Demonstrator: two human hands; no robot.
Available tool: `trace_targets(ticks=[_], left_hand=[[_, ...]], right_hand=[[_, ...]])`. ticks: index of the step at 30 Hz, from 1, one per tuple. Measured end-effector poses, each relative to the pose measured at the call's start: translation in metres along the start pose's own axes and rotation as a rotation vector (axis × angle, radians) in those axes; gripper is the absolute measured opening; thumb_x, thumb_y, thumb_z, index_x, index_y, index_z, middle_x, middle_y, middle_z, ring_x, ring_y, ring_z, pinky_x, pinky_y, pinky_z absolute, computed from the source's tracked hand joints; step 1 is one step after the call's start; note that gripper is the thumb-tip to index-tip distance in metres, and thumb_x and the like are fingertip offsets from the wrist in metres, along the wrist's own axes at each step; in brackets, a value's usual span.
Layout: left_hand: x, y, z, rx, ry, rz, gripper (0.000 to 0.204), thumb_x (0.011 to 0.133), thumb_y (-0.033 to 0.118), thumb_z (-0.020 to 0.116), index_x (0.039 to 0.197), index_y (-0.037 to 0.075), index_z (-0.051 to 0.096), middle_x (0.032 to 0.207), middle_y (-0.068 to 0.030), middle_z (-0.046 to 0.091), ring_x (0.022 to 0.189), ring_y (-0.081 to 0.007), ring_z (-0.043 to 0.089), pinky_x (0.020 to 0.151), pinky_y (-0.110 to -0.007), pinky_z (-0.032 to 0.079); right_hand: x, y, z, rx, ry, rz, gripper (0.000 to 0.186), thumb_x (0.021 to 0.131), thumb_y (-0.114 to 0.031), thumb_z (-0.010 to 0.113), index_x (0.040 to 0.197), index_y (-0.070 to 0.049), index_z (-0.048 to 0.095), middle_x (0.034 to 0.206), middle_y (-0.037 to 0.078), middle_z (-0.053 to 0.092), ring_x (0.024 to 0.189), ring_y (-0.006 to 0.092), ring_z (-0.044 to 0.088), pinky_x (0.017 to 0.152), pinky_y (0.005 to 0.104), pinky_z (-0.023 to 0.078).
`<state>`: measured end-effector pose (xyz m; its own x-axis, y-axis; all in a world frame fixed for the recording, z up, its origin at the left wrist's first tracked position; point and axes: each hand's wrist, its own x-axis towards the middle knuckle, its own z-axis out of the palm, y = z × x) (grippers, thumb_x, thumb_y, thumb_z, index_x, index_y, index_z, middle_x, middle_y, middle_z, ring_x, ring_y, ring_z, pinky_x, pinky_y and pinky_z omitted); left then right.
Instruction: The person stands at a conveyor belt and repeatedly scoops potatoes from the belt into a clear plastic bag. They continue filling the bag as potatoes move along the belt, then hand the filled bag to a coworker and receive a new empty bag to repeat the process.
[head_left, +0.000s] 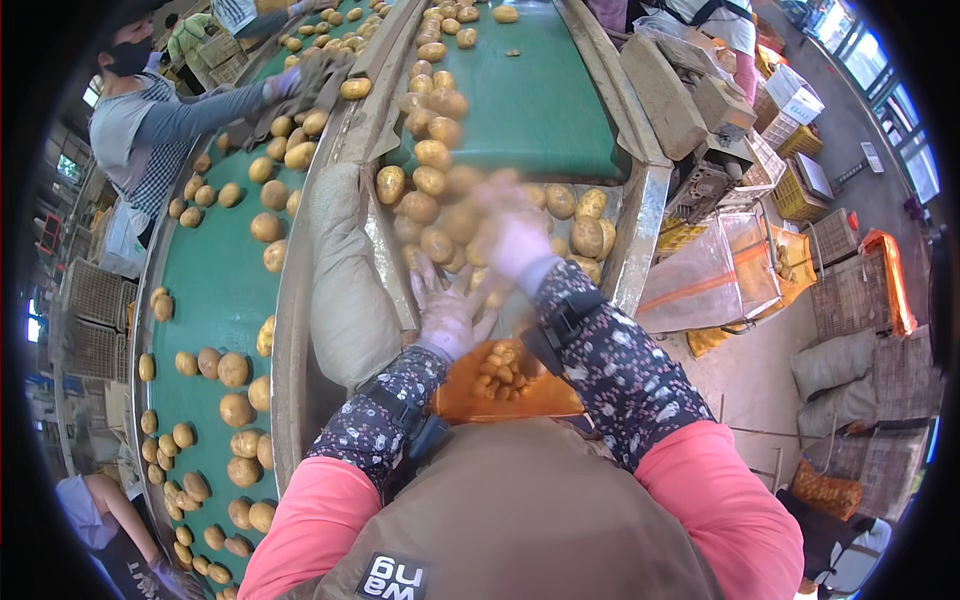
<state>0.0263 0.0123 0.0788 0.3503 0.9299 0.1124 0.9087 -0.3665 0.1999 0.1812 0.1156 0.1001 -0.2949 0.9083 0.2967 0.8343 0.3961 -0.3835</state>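
Observation:
At the end of the middle green belt (510, 100), potatoes (558, 202) collect on a metal chute (640, 220). My left hand (450, 310) reaches into the pile's lower left with fingers spread. My gloved right hand (515, 230) is over the middle of the pile, its fingers smeared by motion, so what they hold is unclear. Beneath both forearms hangs an open orange mesh bag (450, 395) with potatoes inside. A grey padded sack (340, 270) lies along the chute's left side.
A second belt (210, 290) carries potatoes on the left. Co-workers (140, 140) (110, 520) stand beside it; another (730, 30) is at upper right. Wooden blocks (660, 85), a bag on a frame (710, 280), crates (840, 285) and grey sacks (840, 380) are on the right.

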Motion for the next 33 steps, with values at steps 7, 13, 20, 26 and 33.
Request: trace_targets(ticks=[7,13,20,26,33], left_hand=[[0.002,-0.005,0.018,-0.216,0.26,-0.017,0.067,0.083,0.04,0.071,0.143,0.015,0.054,0.158,-0.0208,0.034,0.147,-0.0584,0.013,0.119,-0.068,0.011],[0.017,-0.011,0.026,-0.074,0.277,-0.24,0.086,0.081,0.042,0.072,0.153,0.008,0.04,0.159,-0.0264,0.027,0.145,-0.0533,0.023,0.121,-0.061,0.016],[0.016,-0.008,0.012,-0.124,0.215,-0.206,0.082,0.078,0.045,0.075,0.149,0.016,0.046,0.154,-0.0257,0.034,0.144,-0.0453,0.031,0.119,-0.066,0.015],[0.012,-0.005,0.003,-0.131,0.159,-0.056,0.064,0.077,0.043,0.076,0.136,0.021,0.059,0.139,-0.0217,0.053,0.131,-0.0392,0.048,0.116,-0.068,0.018],[-0.002,-0.01,0.016,-0.212,0.369,0.064,0.078,0.072,0.043,0.08,0.138,0.014,0.051,0.145,-0.02,0.042,0.137,-0.043,0.037,0.114,-0.067,0.022]], right_hand=[[-0.038,0.01,0.003,0.023,-0.074,0.081,0.067,0.08,-0.033,0.072,0.143,-0.021,0.053,0.131,0.021,0.059,0.125,0.0397,0.053,0.108,0.051,0.04],[-0.096,-0.005,0.009,0.009,0.042,-0.007,0.068,0.083,-0.028,0.071,0.145,-0.02,0.046,0.119,0.017,0.066,0.117,0.0393,0.059,0.108,0.0513,0.041],[-0.043,0.012,-0.013,0.102,0.086,0.088,0.054,0.08,-0.026,0.07,0.132,-0.016,0.06,0.127,0.018,0.062,0.119,0.0399,0.058,0.104,0.0509,0.046],[-0.003,0.022,-0.016,-0.026,0.005,-0.047,0.056,0.082,-0.026,0.067,0.136,-0.012,0.06,0.134,0.018,0.058,0.129,0.0411,0.049,0.115,0.0551,0.032],[-0.071,0.012,0.004,-0.202,0.063,-0.093,0.043,0.08,-0.028,0.066,0.119,-0.01,0.068,0.122,0.017,0.063,0.131,0.0404,0.05,0.111,0.0536,0.036]])
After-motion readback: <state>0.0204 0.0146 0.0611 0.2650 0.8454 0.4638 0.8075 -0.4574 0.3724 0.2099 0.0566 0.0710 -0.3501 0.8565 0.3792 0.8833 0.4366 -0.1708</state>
